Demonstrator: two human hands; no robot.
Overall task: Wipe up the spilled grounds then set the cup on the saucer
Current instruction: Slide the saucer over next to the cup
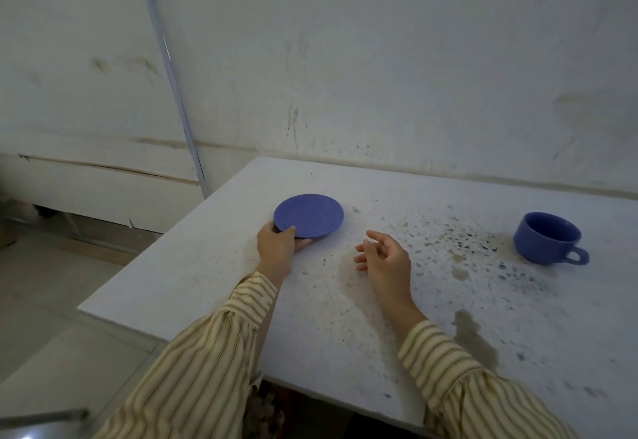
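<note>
A blue saucer [310, 215] lies on the white table [193, 286], towards its far left. My left hand [278, 247] grips the saucer's near edge, thumb on top. My right hand [385, 260] hovers just right of it, fingers loosely apart and holding nothing. A blue cup [547, 237] stands upright at the far right, handle pointing to the near right. Dark spilled grounds [462, 241] and brownish wet stains [474, 335] are scattered over the table between my right hand and the cup. No cloth is in view.
The table stands against a stained white wall [379, 58]. Its left edge drops to a tiled floor [51, 300]. A thin metal pole [172, 79] leans by the wall at the left.
</note>
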